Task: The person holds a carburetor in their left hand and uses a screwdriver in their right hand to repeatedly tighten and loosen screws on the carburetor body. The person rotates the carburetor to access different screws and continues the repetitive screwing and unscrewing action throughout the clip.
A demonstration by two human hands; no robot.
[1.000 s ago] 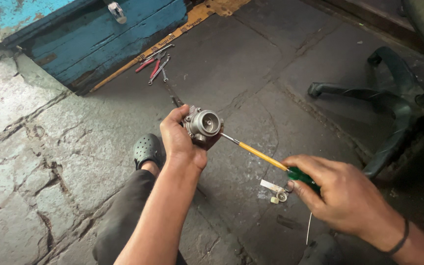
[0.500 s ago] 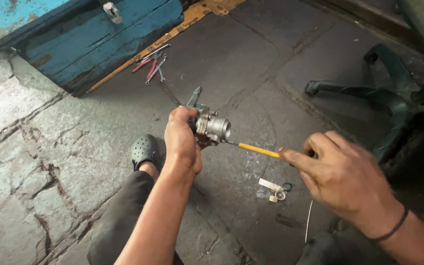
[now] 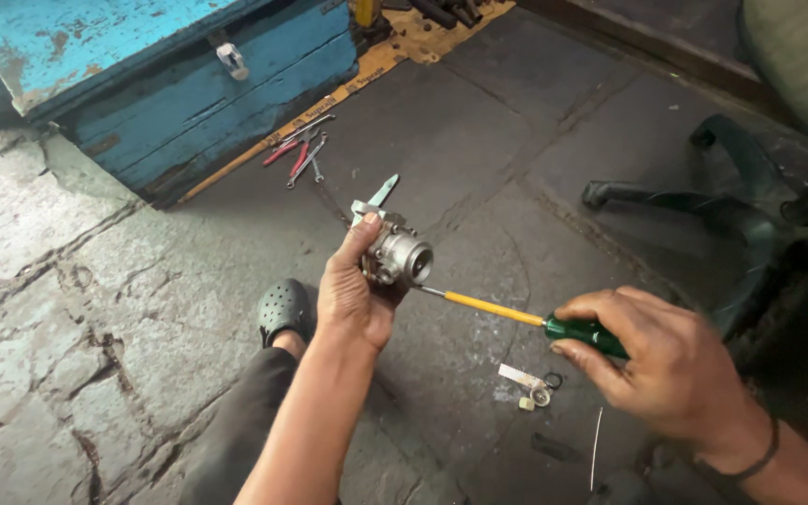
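A person sits on a grey stone floor [image 3: 95, 309], seen from above through their own eyes. At the upper left of the frame stands a worn blue wooden box [image 3: 170, 84] with a metal latch. Just right of it, some red-handled pliers and wrenches [image 3: 299, 154] lie on the ground. Lower down, left of centre, a dark clog shoe [image 3: 284, 309] shows beside a trouser leg.

At the centre, the left hand [image 3: 353, 299] is raised, its fingers curled tight around a small silver metal part with a round opening [image 3: 396, 254], the thumb pressed along its top. The round opening faces down and right. A pale green lever sticks up behind it.

From that part a screwdriver [image 3: 497, 310] runs down and to the right: a thin steel tip meets the lower edge of the part, then a yellow shaft, then a green handle. Its long axis slants from centre toward lower right. The right hand [image 3: 666, 365] closes around the green handle, fingers wrapped and pinching it; this hand lies well apart from the metal part, while the left hand is on it.

Below the shaft, small loose pieces [image 3: 530, 388] rest on the floor. At the far right sits a dark green plastic chair base [image 3: 722, 215]
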